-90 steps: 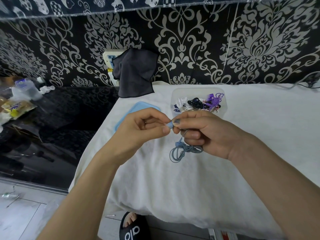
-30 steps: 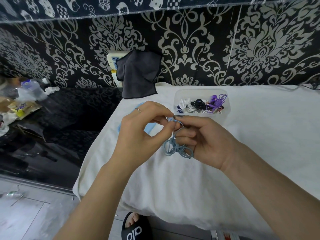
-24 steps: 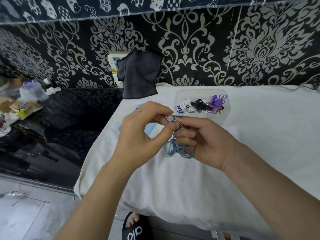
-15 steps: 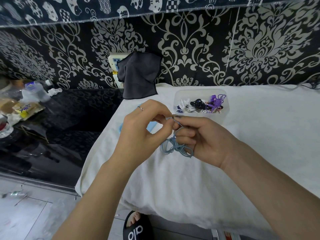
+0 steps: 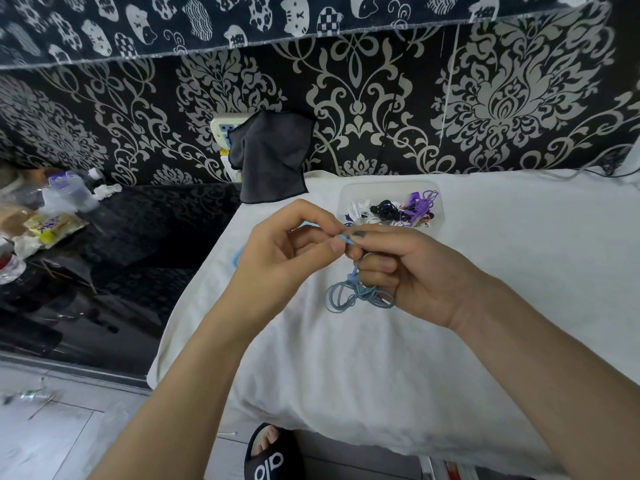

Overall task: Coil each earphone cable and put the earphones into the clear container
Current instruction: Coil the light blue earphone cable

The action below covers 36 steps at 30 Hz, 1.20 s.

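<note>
Earphones, the blue pair (image 5: pixel 358 292), hang in a loose coil btwn both hands, just above the white cloth (image 5: pixel 346 368) covering the table. Left hand (image 5: pixel 287 252) pinches a small blue bit, thumb & forefinger tips closed on it; can't tell if it's an earbud or the plug, too little shows. Right hand (image 5: pixel 412 271) meets it at the same spot, forefinger & thumb pressed to that bit, other fingers curled round the cable so the upper part of the coil is hidden inside the palm. Only the lower loops show, dangling under the knuckles.

Clear container (image 5: pixel 388 188) sits further back on the cloth, near the wall, w/ other earphones inside: white, black, purple, tangled, hard to count. Its front edge is covered by the fingertips. Blue lid (image 5: pixel 237 256) lies behind the left hand, mostly hidden, just a sliver of rim visible. Dark cloth (image 5: pixel 273 161) hangs on the patterned wall, covering most of a socket strip. Sandal w/ toes (image 5: pixel 273 455) pokes out at the bottom, cut off by the frame edge. Clutter on the dark surface far left is blurry.
</note>
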Tool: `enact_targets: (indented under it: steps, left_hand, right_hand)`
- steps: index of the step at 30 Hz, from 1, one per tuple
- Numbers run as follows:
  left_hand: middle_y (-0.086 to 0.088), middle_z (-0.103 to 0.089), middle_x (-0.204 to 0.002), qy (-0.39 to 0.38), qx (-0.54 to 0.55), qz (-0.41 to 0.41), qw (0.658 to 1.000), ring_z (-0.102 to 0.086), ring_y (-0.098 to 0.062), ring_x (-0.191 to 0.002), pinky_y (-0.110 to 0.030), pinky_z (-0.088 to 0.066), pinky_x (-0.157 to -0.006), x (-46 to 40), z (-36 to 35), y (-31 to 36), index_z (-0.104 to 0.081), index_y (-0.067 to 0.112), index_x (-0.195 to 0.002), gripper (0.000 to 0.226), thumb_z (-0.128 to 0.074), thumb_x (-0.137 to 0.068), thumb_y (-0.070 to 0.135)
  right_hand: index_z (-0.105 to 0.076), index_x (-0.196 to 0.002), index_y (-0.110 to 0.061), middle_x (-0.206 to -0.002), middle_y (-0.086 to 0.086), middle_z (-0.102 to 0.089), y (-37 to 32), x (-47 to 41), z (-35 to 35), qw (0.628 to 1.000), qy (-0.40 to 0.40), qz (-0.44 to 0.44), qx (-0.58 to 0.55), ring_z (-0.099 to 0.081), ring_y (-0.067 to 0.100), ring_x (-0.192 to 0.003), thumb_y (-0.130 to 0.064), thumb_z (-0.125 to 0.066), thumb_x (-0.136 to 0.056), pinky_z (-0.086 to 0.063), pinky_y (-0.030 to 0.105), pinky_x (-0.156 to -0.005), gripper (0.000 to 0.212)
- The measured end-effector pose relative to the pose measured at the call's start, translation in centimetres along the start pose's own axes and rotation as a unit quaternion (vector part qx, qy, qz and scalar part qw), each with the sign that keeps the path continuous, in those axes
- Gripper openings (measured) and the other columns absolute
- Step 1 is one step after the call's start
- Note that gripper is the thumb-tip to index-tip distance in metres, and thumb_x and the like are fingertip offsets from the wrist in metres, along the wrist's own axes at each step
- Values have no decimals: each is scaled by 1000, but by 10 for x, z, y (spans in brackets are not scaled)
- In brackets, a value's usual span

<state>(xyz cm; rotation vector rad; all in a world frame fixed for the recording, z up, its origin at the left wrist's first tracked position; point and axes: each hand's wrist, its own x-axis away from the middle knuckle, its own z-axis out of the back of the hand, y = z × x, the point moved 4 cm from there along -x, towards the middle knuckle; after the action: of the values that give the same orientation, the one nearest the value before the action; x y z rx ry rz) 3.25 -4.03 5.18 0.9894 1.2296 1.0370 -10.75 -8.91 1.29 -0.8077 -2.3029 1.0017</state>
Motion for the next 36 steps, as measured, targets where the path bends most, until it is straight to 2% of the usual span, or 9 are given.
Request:
enact_targets:
  steps: [6,9,12,16,19,21,29,33,36]
  left_hand:
    - [-18,-71,-86,14,-17,-13,1000,-69,-27,-84,-36,-54,-85,-3,-4,-1,-55,-4,-94,8,-60,-93,-10]
    - [-21,-71,-92,20,-54,-30,998,-71,-35,-88,-45,-56,-88,-2,-5,-1,-59,-6,-99,13,-68,-91,-2]
    - [-22,-70,-94,27,-69,-35,997,-70,-40,-90,-44,-56,-87,-2,-6,-1,-61,-2,-101,17,-71,-87,3]
    - [-21,-69,-96,17,-73,-35,997,-71,-31,-88,-37,-53,-85,-2,-5,-1,-58,-4,-104,15,-66,-92,-2]
    - [-9,-72,-90,23,-72,-36,996,-70,-25,-87,-37,-55,-84,-2,-6,-1,-58,-5,-103,10,-61,-95,0]
    - [-2,-72,-86,33,-71,-34,996,-70,-22,-85,-38,-56,-85,-3,-6,-3,-58,-6,-101,9,-59,-96,1]
    - [-13,-69,-83,31,-44,-13,998,-66,-25,-83,-37,-54,-84,-6,-7,-5,-58,-5,-96,1,-57,-97,-6]
    - [-9,-69,-78,40,-37,5,998,-64,-18,-78,-28,-52,-81,-8,-8,-4,-59,-5,-92,7,-55,-96,-9]
    - [-8,-69,-78,53,-50,21,997,-64,-17,-75,-32,-53,-80,-8,-7,-7,-60,-4,-87,5,-60,-91,-8]
  right_hand:
    - [-63,-91,-4,-73,1,-57,2,0,2,999,28,1,-30,-32,4,-42,-5,-54,-93,-22,14,-44,9]
    - [-64,-93,-5,-70,-2,-55,2,2,1,999,22,-8,-43,-31,4,-41,-10,-61,-84,-20,14,-44,11]
    - [-62,-100,-7,-67,-4,-55,3,1,3,999,22,-18,-45,-31,4,-41,-11,-61,-86,-21,13,-43,15]
    - [-63,-101,-6,-72,-1,-56,3,0,5,999,20,-19,-42,-31,4,-42,-9,-55,-95,-23,13,-43,10]
    - [-67,-90,-6,-73,0,-56,3,0,5,999,27,-16,-41,-31,4,-43,-7,-54,-95,-21,14,-44,14]
    - [-64,-96,-5,-73,0,-56,3,-1,5,999,32,-15,-34,-31,4,-42,-6,-51,-97,-22,14,-42,12]
    - [-61,-101,-5,-73,1,-56,3,-2,6,999,31,-7,-35,-31,4,-41,-5,-50,-98,-21,13,-43,11]
    - [-62,-102,-4,-73,0,-56,2,0,6,999,29,-7,-33,-31,4,-42,-6,-51,-97,-21,13,-44,12]
    - [-61,-108,-1,-74,1,-58,6,-1,8,999,41,-10,-33,-32,4,-42,-4,-50,-98,-24,13,-42,16]
